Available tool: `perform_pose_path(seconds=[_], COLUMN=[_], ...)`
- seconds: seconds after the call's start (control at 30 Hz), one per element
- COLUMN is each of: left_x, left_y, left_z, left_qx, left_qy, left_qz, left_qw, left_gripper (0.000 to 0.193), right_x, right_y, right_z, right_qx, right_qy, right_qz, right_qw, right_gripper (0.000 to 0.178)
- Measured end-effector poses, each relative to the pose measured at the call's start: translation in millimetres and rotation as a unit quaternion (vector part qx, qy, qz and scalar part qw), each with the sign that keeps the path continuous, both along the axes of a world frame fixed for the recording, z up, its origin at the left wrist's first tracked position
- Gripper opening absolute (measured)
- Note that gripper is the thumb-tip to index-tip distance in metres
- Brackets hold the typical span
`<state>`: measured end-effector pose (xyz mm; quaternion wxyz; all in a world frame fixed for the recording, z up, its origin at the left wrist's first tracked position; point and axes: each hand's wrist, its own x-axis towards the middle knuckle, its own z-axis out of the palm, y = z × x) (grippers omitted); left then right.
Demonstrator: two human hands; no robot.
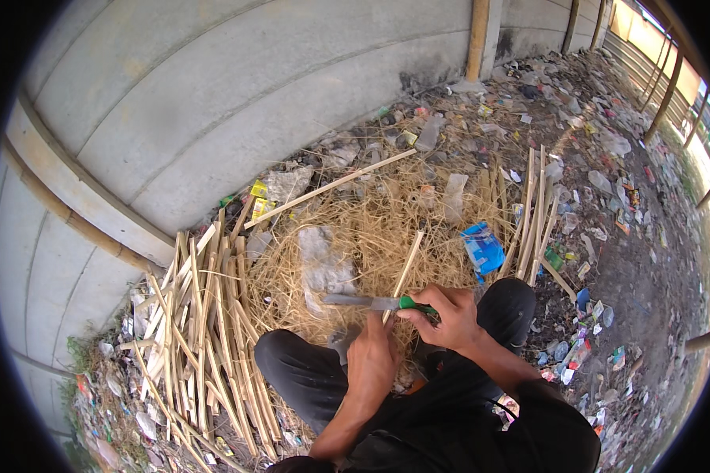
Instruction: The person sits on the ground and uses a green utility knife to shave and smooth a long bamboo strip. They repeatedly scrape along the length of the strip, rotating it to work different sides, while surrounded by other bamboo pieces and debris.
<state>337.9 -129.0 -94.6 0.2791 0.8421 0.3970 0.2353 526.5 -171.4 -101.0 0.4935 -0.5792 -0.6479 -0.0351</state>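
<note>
Between my knees, my left hand (372, 356) is closed around the lower part of a pale split bamboo strip (406, 266), which points up and away from me. My right hand (450, 315) grips the green handle of a knife (353, 300). The blade lies across the strip just above my left fingers and points left. Where exactly the edge meets the strip is hard to make out. Thin bamboo shavings (379, 213) cover the ground beyond my hands. A whitish, worn block (326, 260) rests among them, just past the blade's tip.
A big pile of bamboo strips (205, 339) lies to my left. A smaller bundle (535, 213) leans at the right, near a blue plastic packet (482, 248). One long strip (331, 189) lies across the shavings. A grey concrete wall (292, 87) stands behind; litter (584, 331) covers the ground at right.
</note>
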Motion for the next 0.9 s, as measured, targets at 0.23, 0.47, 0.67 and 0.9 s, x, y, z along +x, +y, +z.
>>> perform_pose_path(seconds=[0.23,0.47,0.67,0.9], left_x=[-23,-31,-22,-70], left_y=[-19,13,21,12], left_z=[-7,-10,-15,-39], left_qx=[-0.029,-0.499,-0.516,-0.523], left_qy=[-0.016,-0.178,-0.215,-0.158], left_qz=[-0.018,-0.127,-0.129,-0.208], left_qw=[0.999,0.839,0.819,0.811], left_gripper=[0.021,0.038,0.042,0.04], right_x=[109,79,55,65], right_y=[20,18,25,41], right_z=[11,34,22,9], right_qx=[0.033,-0.199,-0.292,-0.182], right_qy=[0.11,0.448,0.38,0.352], right_qz=[-0.254,0.066,0.13,0.076], right_qw=[0.96,0.869,0.868,0.915], right_gripper=[0.027,0.037,0.031,0.032])
